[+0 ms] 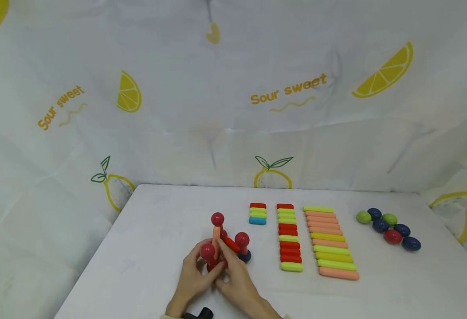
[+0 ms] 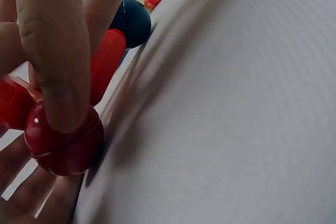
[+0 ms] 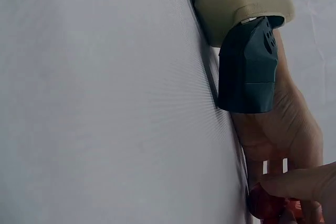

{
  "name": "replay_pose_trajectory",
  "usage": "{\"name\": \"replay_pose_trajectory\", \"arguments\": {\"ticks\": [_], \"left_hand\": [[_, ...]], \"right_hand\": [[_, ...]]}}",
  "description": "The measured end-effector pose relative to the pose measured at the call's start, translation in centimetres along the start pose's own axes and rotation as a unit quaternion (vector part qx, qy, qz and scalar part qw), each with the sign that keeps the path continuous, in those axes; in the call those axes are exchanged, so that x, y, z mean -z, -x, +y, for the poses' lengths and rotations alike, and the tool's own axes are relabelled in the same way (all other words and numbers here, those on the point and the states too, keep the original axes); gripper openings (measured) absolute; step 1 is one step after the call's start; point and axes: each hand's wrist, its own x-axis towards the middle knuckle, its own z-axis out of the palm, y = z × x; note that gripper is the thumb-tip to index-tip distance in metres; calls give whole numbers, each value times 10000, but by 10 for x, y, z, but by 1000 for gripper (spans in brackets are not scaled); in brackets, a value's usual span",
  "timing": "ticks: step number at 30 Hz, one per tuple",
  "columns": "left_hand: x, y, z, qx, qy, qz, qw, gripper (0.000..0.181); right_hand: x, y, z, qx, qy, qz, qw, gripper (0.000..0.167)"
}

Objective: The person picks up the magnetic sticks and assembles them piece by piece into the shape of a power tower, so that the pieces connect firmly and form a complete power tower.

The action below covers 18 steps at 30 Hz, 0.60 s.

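Both hands hold a toy frame of balls and rods low over the white table. My left hand [image 1: 191, 277] grips its left side, around a red ball [image 1: 207, 251] and the joints below. My right hand [image 1: 239, 281] grips the near side, its fingers against an upright peach rod [image 1: 216, 239]. Another red ball [image 1: 217, 219] stands behind that rod. On the frame's right, a red rod [image 1: 231, 244] runs toward a navy ball [image 1: 245, 255] with a red ball [image 1: 242, 239] above it. A fingertip presses a red ball [image 2: 65, 137] in the left wrist view. Hands hide the lower joints.
Right of the hands lie a short row of rods with a blue rod [image 1: 257, 220], a longer column with a red rod [image 1: 291, 259], and a column of longer rods with a peach rod [image 1: 339, 273]. Loose balls, including a red ball [image 1: 392, 236], lie far right.
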Motion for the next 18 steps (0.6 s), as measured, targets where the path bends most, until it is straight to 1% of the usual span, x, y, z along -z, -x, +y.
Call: {"name": "replay_pose_trajectory", "arguments": {"ticks": [1, 3, 5, 6, 7, 10, 13, 16, 18], "left_hand": [[-2, 0, -1, -160, -275, 255, 9992, 55], [-6, 0, -2, -441, -617, 725, 9945, 51], [-9, -1, -2, -669, -874, 1067, 9882, 45], [-11, -1, -2, -764, -971, 1182, 9853, 43], [-12, -1, -2, -813, -1050, 1235, 9834, 41], [-12, -3, -1, -935, -1209, 1218, 9807, 36], [-11, -3, -1, -936, -1359, 1231, 9786, 36], [-10, -2, 0, -915, -1525, 1263, 9759, 36], [-10, -1, 1, -869, -1616, 1265, 9748, 36]], "right_hand": [[0, 0, 0, 35, 6, -38, 10000, 89], [1, 1, 0, 89, 9, -110, 9999, 93], [1, 1, 0, 88, -34, -179, 9998, 94], [1, 0, 0, 74, -77, -207, 9997, 94], [1, 0, 0, 82, -74, -218, 9997, 94], [2, 0, 0, 56, -42, -261, 9996, 95], [3, -1, -1, 31, -46, -330, 9994, 94], [8, 1, -6, -112, 7, -544, 9985, 93], [18, 6, -12, -305, 96, -821, 9961, 86]]}}
